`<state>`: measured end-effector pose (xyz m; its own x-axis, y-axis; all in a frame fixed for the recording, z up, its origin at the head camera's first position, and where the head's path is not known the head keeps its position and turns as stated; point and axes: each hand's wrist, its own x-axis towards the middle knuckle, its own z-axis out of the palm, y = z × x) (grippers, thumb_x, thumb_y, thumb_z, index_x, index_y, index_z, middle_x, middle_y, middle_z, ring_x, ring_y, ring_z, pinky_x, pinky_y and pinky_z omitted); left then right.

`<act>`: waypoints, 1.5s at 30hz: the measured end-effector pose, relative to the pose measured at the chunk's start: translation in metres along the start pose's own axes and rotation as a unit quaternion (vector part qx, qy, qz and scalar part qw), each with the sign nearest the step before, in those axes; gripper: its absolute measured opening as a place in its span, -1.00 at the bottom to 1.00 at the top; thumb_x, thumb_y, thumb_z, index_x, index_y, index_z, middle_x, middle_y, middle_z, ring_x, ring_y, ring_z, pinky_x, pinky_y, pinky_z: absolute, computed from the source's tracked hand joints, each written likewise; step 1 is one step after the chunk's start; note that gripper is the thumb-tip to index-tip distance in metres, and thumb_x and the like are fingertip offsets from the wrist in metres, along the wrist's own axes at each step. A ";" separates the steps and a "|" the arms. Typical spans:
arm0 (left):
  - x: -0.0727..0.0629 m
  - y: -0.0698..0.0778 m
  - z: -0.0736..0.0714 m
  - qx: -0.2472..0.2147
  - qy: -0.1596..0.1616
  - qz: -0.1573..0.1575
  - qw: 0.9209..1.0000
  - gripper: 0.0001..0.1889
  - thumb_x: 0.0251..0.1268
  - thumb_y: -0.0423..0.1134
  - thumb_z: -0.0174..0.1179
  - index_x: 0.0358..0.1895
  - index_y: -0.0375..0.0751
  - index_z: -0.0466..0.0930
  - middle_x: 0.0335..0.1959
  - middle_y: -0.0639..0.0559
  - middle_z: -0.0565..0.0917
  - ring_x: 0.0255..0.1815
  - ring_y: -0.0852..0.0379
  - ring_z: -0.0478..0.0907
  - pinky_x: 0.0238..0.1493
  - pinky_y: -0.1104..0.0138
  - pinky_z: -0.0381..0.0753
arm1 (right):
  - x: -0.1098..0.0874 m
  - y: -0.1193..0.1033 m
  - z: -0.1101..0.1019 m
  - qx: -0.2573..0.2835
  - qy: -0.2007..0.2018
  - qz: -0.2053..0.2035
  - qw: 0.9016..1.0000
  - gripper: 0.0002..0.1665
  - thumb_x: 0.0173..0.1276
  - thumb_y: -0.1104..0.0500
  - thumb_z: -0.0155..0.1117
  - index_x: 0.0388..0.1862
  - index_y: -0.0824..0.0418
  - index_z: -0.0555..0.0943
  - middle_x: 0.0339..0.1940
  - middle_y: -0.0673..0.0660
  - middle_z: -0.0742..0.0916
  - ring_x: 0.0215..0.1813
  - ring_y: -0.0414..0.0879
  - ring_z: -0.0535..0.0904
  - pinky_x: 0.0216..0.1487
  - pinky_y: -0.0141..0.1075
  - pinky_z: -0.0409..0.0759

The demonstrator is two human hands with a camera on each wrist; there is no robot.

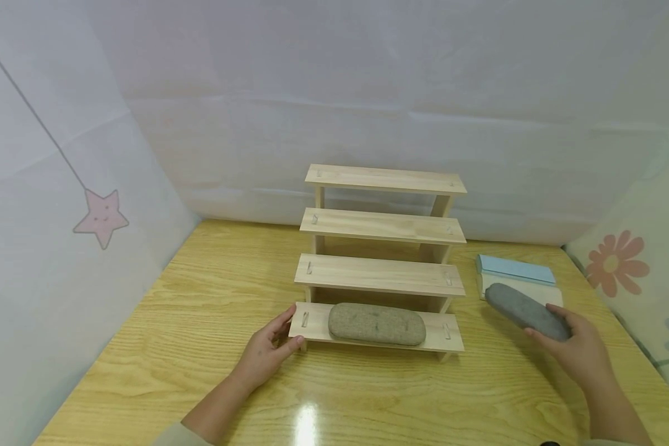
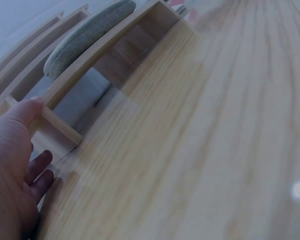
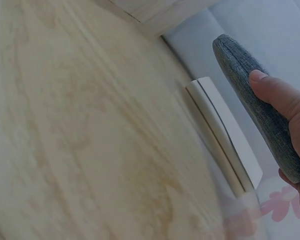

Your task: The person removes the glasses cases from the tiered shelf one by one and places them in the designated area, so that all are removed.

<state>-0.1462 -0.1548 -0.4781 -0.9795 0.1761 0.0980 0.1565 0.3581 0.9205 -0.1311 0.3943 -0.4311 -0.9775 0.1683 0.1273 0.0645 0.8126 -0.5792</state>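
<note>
My right hand (image 1: 582,350) grips a grey glasses case (image 1: 526,311) by its near end, fingers and thumb on opposite sides. It is held tilted over the table's right side, cloth-covered in the right wrist view. My left hand (image 1: 263,354) holds the left end of the lowest shelf of a wooden stepped rack (image 1: 380,272). In the left wrist view its thumb (image 2: 27,111) lies at the shelf's corner, other fingers lower down. On that lowest shelf rests a beige-green fabric glasses case (image 1: 376,324), lying lengthwise.
Behind the grey case, a cream case (image 1: 518,290) and a light blue case (image 1: 515,269) lie together on the wood-grain table (image 1: 201,297). White cloth (image 1: 368,80) hangs behind, with printed side panels showing a pink star (image 1: 101,218) and a red flower (image 1: 617,263).
</note>
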 end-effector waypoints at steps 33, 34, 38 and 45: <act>0.002 0.001 0.000 -0.006 -0.001 0.021 1.000 -0.27 0.30 -0.11 0.30 0.49 -0.15 0.22 0.46 -0.15 0.34 0.36 -0.20 0.44 0.32 -0.03 0.44 | 0.002 0.026 0.022 -0.020 -0.037 -0.001 0.999 0.04 0.26 -0.21 0.38 0.44 0.44 0.24 0.32 0.66 0.35 0.24 0.60 0.28 0.08 0.41 0.33; 0.002 0.001 0.000 -0.006 -0.002 0.021 1.000 -0.27 0.30 -0.12 0.30 0.49 -0.15 0.22 0.46 -0.15 0.34 0.36 -0.20 0.43 0.33 -0.03 0.44 | 0.002 0.026 0.023 -0.020 -0.038 -0.003 0.999 0.04 0.26 -0.20 0.38 0.44 0.44 0.24 0.32 0.66 0.35 0.24 0.60 0.28 0.08 0.41 0.33; 0.001 0.001 0.000 -0.001 0.000 0.020 1.000 -0.27 0.30 -0.12 0.30 0.49 -0.14 0.22 0.46 -0.15 0.33 0.37 -0.20 0.42 0.33 -0.04 0.43 | 0.003 0.028 0.024 -0.020 -0.040 -0.005 0.999 0.04 0.26 -0.20 0.38 0.45 0.44 0.24 0.31 0.66 0.36 0.23 0.60 0.28 0.08 0.41 0.32; 0.000 0.002 -0.001 -0.001 0.000 0.014 1.000 -0.27 0.30 -0.12 0.30 0.49 -0.15 0.23 0.46 -0.15 0.33 0.37 -0.20 0.43 0.32 -0.03 0.45 | 0.002 0.030 0.026 -0.010 -0.037 -0.013 0.999 0.01 0.25 -0.16 0.41 0.42 0.45 0.26 0.30 0.66 0.38 0.20 0.59 0.33 0.05 0.37 0.37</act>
<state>-0.1462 -0.1546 -0.4762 -0.9746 0.1866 0.1239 0.1840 0.3518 0.9178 -0.1368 0.4045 -0.4691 -0.9909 0.1070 0.0819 0.0430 0.8274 -0.5599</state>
